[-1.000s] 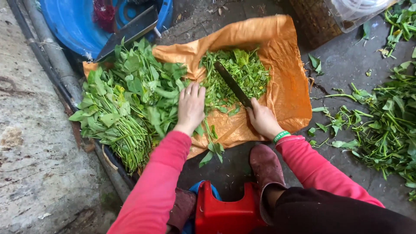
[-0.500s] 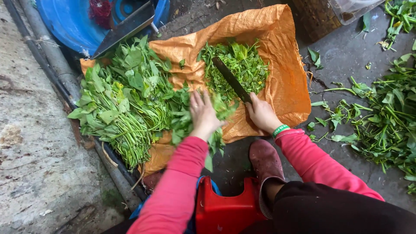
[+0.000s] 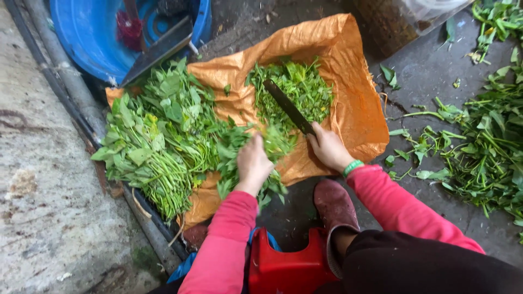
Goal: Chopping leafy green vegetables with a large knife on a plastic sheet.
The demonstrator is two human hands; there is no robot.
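Left hand (image 3: 253, 163): grip closed around bunch of leafy stems (image 3: 239, 149), frame centre, stems running left to right. Right hand (image 3: 328, 148): grip closed on knife (image 3: 289, 107), blade pointing upper left over chopped greens (image 3: 305, 90) on orange sack (image 3: 354, 109).

Both arms wear long, bright pink sleeves (image 3: 229, 239) of smooth, slightly ribbed cloth, ending at the wrists. A green wristband (image 3: 353, 167) with pale lettering sits just above the right sleeve's cuff. Below that sleeve, black trousers (image 3: 425, 267) cover the leg, the hem ending over a worn, dusty maroon shoe (image 3: 333, 204) with a rounded toe.
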